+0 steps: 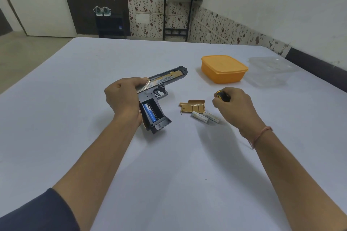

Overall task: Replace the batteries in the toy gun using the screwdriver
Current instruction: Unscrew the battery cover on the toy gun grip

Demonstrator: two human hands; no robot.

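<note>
A black and gold toy gun (161, 84) lies on its side on the white table (169, 165), barrel pointing away to the right. My left hand (122, 95) grips its rear slide. The grip's battery compartment is open, with a blue battery (149, 112) inside. The gold battery cover (192, 106) lies to the right of the gun, inner side up. Two white batteries (205, 117) lie just in front of the cover. My right hand (234, 105) holds the screwdriver (222, 96) by its black and yellow handle; the shaft is hidden.
An orange lidded box (223, 68) stands at the back right, with a clear plastic container (270, 70) beyond it near the table's right edge. A small black side table (176, 15) and a shoe rack (110, 22) stand by the far wall.
</note>
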